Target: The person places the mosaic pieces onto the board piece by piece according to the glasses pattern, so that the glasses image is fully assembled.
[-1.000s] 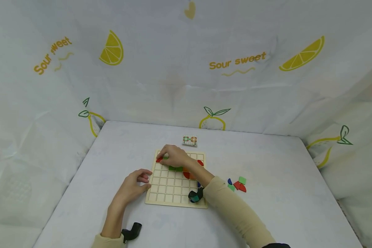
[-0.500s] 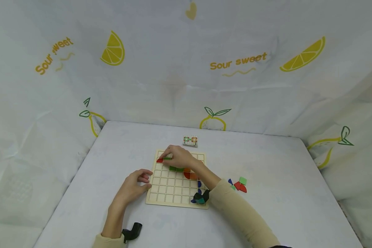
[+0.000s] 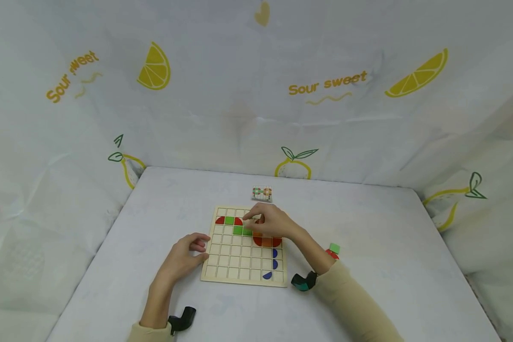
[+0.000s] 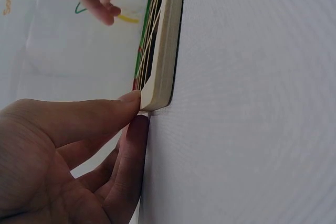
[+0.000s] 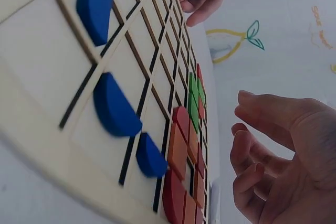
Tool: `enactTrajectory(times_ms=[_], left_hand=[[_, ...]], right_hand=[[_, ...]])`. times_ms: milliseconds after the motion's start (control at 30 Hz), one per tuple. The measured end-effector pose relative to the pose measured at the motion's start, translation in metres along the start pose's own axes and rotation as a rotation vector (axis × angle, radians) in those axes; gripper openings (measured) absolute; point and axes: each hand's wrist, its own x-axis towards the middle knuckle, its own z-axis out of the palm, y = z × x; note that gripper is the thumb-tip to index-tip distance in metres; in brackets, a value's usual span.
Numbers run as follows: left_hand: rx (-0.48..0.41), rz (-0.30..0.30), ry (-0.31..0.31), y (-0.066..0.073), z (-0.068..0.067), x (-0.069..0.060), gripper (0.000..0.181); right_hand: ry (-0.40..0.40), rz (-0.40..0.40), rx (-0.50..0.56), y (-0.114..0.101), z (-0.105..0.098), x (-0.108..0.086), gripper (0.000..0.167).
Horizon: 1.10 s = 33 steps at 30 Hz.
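Observation:
A square wooden grid board point(image 3: 231, 261) lies on the table with coloured pieces in some cells. My left hand point(image 3: 184, 254) rests at its left edge, thumb and a fingertip touching the rim; in the left wrist view, the left hand point(image 4: 79, 156) meets the board's corner point(image 4: 157, 90). Above the board's upper part hovers my right hand point(image 3: 273, 221), fingers loosely bent, partly covering orange and red pieces. The right wrist view shows nothing between the fingers of the right hand point(image 5: 283, 156). A red piece point(image 3: 238, 221) sits beside a green square point(image 3: 229, 220) in the upper row.
Blue half-round pieces point(image 3: 275, 264) lie at the board's lower right. Off the board to the right are loose red and green pieces point(image 3: 334, 248), partly hidden by the right arm. A small patterned card point(image 3: 262, 193) lies behind the board.
My right hand has moved right from the upper-left cells, leaving a red piece visible beside the green square. The left hand stays at the board's edge.

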Motion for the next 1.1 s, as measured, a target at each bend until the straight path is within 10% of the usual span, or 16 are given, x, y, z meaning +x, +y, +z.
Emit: enactTrajectory(times_ms=[533, 1100], left_hand=[[0.004, 0.006, -0.01, 0.002, -0.001, -0.001, 0.039], [0.013, 0.014, -0.01, 0.002, -0.001, -0.001, 0.039]], right_hand=[[0.096, 0.159, 0.004, 0.031, -0.045, -0.088, 0.028], [-0.006, 0.221, 0.033, 0.065, -0.051, -0.164, 0.031]])
